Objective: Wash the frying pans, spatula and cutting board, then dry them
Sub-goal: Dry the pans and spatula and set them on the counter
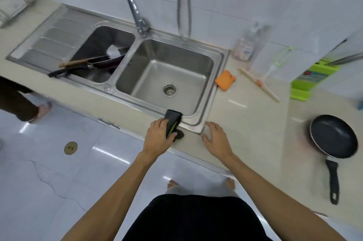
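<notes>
At the near rim of the right basin [149,57], the left grip [159,132] curls round a black green-striped item [172,120] and the right grip [216,138] lies spread on the counter [245,122], so washing seems barely begun: frying pans [106,62] lie in the left basin [102,34], a third pan [334,136] near right, the cutting board [314,77] far right.

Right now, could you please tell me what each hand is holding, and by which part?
The left hand grips the black, green-striped spatula around its lower, handle part; the right hand holds nothing.
</notes>
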Demonstrator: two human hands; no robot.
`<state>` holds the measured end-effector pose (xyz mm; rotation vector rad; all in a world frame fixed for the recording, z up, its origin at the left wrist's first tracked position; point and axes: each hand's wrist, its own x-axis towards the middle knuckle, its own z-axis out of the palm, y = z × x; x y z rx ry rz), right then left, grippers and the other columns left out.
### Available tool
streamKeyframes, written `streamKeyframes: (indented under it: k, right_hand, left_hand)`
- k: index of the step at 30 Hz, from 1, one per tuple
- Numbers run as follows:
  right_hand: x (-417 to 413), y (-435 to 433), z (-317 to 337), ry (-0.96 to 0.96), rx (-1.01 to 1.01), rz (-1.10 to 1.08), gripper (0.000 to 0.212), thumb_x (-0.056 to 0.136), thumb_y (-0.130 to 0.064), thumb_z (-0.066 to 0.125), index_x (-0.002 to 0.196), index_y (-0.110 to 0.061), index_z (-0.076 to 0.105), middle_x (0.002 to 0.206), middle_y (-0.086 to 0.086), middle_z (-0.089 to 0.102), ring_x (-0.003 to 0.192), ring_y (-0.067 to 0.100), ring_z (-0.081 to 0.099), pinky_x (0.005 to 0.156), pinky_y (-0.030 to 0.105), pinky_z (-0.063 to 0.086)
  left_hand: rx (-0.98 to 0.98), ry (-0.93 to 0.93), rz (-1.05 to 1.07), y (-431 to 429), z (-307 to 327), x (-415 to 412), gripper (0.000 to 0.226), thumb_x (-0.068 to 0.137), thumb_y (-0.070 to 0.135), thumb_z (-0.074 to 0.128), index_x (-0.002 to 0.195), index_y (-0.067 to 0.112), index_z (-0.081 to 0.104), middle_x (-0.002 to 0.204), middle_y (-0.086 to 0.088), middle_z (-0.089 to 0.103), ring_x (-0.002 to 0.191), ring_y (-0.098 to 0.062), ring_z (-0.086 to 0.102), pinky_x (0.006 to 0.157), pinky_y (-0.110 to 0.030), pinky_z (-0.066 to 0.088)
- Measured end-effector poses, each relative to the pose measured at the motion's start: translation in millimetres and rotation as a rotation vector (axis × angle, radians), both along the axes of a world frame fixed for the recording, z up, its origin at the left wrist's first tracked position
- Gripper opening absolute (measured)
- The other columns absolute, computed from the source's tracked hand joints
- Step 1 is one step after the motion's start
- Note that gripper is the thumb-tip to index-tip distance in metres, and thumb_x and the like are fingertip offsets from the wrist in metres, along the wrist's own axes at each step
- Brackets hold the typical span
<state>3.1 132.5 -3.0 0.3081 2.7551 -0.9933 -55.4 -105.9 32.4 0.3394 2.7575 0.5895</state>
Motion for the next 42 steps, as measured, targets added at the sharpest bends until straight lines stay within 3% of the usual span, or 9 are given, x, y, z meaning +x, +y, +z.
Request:
streamKeyframes:
  k: [6, 13, 17, 22, 29, 34, 38, 42]
  right_hand:
    - [-49.8, -89.0, 5.6, -0.031, -0.058, 0.089, 0.049, 0.098, -0.026, 0.060, 0.144, -0.011, 0.051, 0.136, 0.013, 0.056, 0.120, 0.029, 0.058, 0.104, 0.040, 0.047]
    - [-73.0, -133.1, -12.3, -0.037, 0.171, 0.123, 0.056, 0.090, -0.045, 0.068, 0.135, -0.013, 0.058, 0.127, 0.014, 0.048, 0.098, 0.032, 0.061, 0.084, 0.041, 0.056]
    - [-77.9, -136.4, -19.8, -0.052, 0.265, 0.107, 0.054, 0.084, -0.049, 0.069, 0.128, -0.019, 0.059, 0.116, 0.008, 0.047, 0.096, 0.029, 0.058, 0.082, 0.039, 0.054]
    - [-94.0, -135.3, -18.3, 0.069, 0.337, 0.079, 0.048, 0.081, -0.054, 0.069, 0.116, -0.020, 0.067, 0.105, 0.007, 0.052, 0.096, 0.030, 0.052, 0.079, 0.043, 0.047]
    - [-170.6, -200.9, -15.3, 0.139, 0.179, 0.001, 0.042, 0.083, -0.046, 0.068, 0.115, -0.019, 0.067, 0.110, 0.007, 0.056, 0.100, 0.030, 0.055, 0.081, 0.043, 0.047]
    - [-259.4, -283.3, -9.1, 0.127, 0.089, -0.050, 0.039, 0.089, -0.037, 0.069, 0.121, -0.016, 0.064, 0.116, 0.007, 0.057, 0.109, 0.030, 0.053, 0.093, 0.044, 0.044]
    - [-324.7, -357.4, -0.9, 0.042, 0.020, -0.038, 0.036, 0.093, -0.031, 0.065, 0.124, -0.014, 0.064, 0.122, 0.008, 0.059, 0.113, 0.029, 0.053, 0.100, 0.041, 0.042]
    - [-378.5, -420.8, -1.3, -0.043, 0.007, 0.027, 0.042, 0.096, -0.032, 0.061, 0.133, -0.012, 0.059, 0.130, 0.010, 0.060, 0.121, 0.031, 0.053, 0.105, 0.041, 0.042]
  left_hand:
    - [-0.052, -0.098, 0.005, -48.9, -18.3, -18.3, 0.066, 0.094, 0.043, 0.063, 0.146, 0.009, 0.044, 0.151, -0.014, 0.045, 0.136, -0.033, 0.041, 0.110, -0.044, 0.038]
    - [-0.144, -0.149, -0.119, -77.7, -41.3, -44.1, 0.066, 0.096, 0.048, 0.057, 0.147, 0.011, 0.040, 0.154, -0.010, 0.038, 0.138, -0.030, 0.037, 0.109, -0.043, 0.038]
    - [-0.115, -0.171, -0.164, -103.1, -45.4, -51.6, 0.064, 0.098, 0.046, 0.055, 0.149, 0.010, 0.041, 0.157, -0.011, 0.037, 0.142, -0.030, 0.036, 0.111, -0.043, 0.036]
    - [-0.007, -0.146, -0.069, -139.7, -38.4, -81.7, 0.059, 0.098, 0.043, 0.058, 0.147, 0.011, 0.046, 0.152, -0.009, 0.044, 0.139, -0.028, 0.040, 0.111, -0.040, 0.036]
    - [0.127, -0.117, 0.092, -202.6, -24.7, -163.1, 0.048, 0.096, 0.034, 0.065, 0.135, 0.007, 0.058, 0.137, -0.013, 0.058, 0.126, -0.032, 0.050, 0.107, -0.039, 0.040]
    - [0.147, -0.081, 0.130, -274.7, -17.2, -260.9, 0.044, 0.094, 0.028, 0.068, 0.130, 0.005, 0.061, 0.129, -0.015, 0.062, 0.118, -0.033, 0.056, 0.098, -0.034, 0.042]
    - [0.199, -0.039, 0.207, -354.6, -12.9, -344.4, 0.041, 0.092, 0.024, 0.069, 0.126, 0.003, 0.062, 0.124, -0.017, 0.063, 0.118, -0.034, 0.057, 0.100, -0.041, 0.046]
    - [0.203, -0.039, 0.231, -427.3, -7.0, -408.5, 0.047, 0.093, 0.022, 0.066, 0.138, 0.012, 0.055, 0.120, -0.012, 0.059, 0.111, -0.027, 0.059, 0.095, -0.038, 0.049]
